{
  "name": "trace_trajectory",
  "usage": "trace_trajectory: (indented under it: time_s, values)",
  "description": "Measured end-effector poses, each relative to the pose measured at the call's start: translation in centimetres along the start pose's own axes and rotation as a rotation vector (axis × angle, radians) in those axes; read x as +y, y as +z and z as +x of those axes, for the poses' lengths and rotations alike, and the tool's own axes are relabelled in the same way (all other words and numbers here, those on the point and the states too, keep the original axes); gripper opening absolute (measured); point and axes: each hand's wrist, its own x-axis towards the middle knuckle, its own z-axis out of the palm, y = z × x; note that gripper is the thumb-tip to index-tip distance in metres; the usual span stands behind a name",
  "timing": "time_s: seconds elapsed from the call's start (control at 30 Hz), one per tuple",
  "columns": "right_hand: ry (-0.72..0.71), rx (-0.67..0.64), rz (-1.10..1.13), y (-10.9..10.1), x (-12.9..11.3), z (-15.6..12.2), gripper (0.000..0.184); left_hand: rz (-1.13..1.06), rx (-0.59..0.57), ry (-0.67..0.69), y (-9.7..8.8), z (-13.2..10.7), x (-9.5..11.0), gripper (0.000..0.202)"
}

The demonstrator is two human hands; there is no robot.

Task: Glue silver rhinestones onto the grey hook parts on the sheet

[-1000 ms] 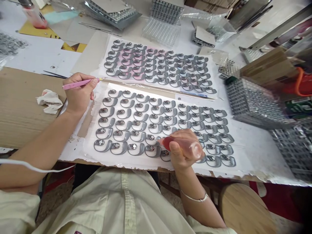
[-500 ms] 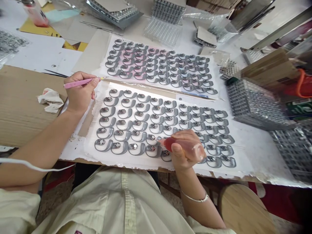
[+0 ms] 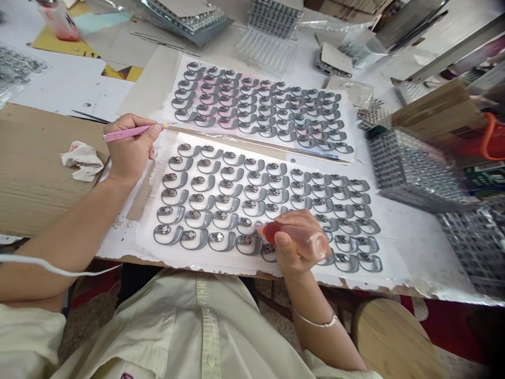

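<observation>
My left hand [image 3: 129, 145] is closed around a slim pink pen-like tool [image 3: 128, 132] with a thin tip, held beyond the upper left corner of the near white sheet [image 3: 152, 258]. Whether that tip is a brush or a point I cannot tell. In my right hand [image 3: 295, 245] lies a small squeeze bottle [image 3: 302, 239] of reddish liquid, tilted so its nozzle points left. The nozzle is close above grey curved metal pieces [image 3: 248, 245] with round, gem-like tops, set out in rows. My right hand hides a few of them; contact of the nozzle is unclear.
A second sheet with similar rows [image 3: 256, 105] lies behind, a thin stick [image 3: 252, 141] between the two. Crumpled tissue [image 3: 82, 160] rests on cardboard [image 3: 35, 179] at left. Stacked clear trays [image 3: 414, 168] stand at right. Another bottle [image 3: 59, 23] is at the back left.
</observation>
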Motion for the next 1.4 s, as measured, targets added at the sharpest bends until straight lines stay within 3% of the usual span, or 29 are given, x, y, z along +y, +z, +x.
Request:
trace_trajectory:
  time_s: [0.2,0.4,0.67,0.77,0.87,0.97,1.0,1.07,1.2,1.4]
  values:
    - [-0.002,-0.012,-0.006,0.1,-0.1,0.1,0.011,-0.145,0.138,-0.110,0.7,-0.1,1.8,0.003]
    - [0.007,-0.024,-0.036,0.2,-0.2,0.3,0.011,-0.143,0.153,-0.112,0.7,0.2,1.3,0.007]
    - [0.015,-0.032,-0.029,0.4,-0.1,0.2,0.013,-0.125,0.091,-0.026,0.7,0.6,-0.4,0.045]
    - [0.045,0.060,0.027,0.7,0.1,0.3,0.012,-0.102,0.062,-0.027,0.4,0.6,-0.7,0.047]
    - [0.283,0.334,0.177,0.2,0.2,1.3,0.025,-0.101,0.041,-0.005,0.1,0.5,-0.5,0.041]
    - [0.767,0.473,0.390,-1.3,0.4,3.2,0.044,-0.022,0.029,0.136,0.1,-0.1,1.0,0.027]
    - [0.877,0.484,0.448,-2.0,0.6,4.0,0.049,0.028,0.013,0.219,0.3,-0.5,1.8,0.021]
    - [0.950,0.500,0.511,-3.3,1.0,5.7,0.056,0.104,-0.090,0.393,1.0,-1.6,3.8,0.013]
    - [0.858,0.414,0.491,-4.7,2.0,9.1,0.046,0.069,-0.475,0.622,3.5,-3.9,7.6,0.008]
    - [0.751,0.170,0.525,-3.0,2.2,10.9,0.028,0.123,-0.655,0.831,6.4,-6.1,10.1,0.011]
